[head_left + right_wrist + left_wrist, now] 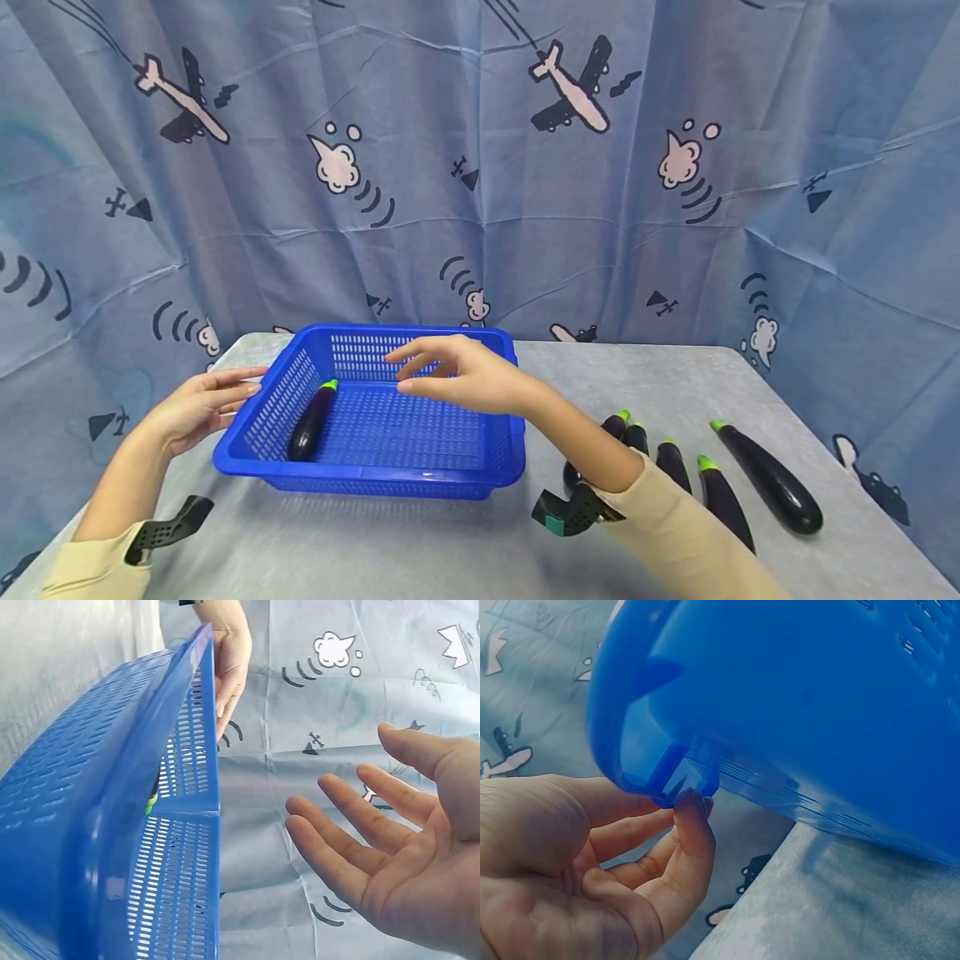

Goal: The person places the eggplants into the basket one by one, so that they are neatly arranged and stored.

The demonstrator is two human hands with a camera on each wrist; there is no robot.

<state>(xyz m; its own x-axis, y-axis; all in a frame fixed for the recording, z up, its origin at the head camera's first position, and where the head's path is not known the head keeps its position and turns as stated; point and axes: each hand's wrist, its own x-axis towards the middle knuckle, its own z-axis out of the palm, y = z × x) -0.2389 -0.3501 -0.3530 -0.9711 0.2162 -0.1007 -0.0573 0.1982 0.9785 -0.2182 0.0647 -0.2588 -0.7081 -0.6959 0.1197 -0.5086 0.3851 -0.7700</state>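
A blue plastic basket (371,471) with slotted walls stands on the table, with one dark eggplant (312,423) lying along its left side. At the basket's left rim is my left hand (202,408); the left wrist view shows its fingertips touching the outer lip from below, with no finger inside. My right hand (461,375) hovers over the basket's right half, fingers spread and loosely bent, holding nothing. In the right wrist view the spread fingers (345,840) are apart from the basket.
Several more eggplants (768,475) lie on the table to the right, some partly hidden behind my right forearm. A grey tabletop (360,550) runs under everything. Behind the table hangs a blue curtain (420,167) printed with planes and clouds.
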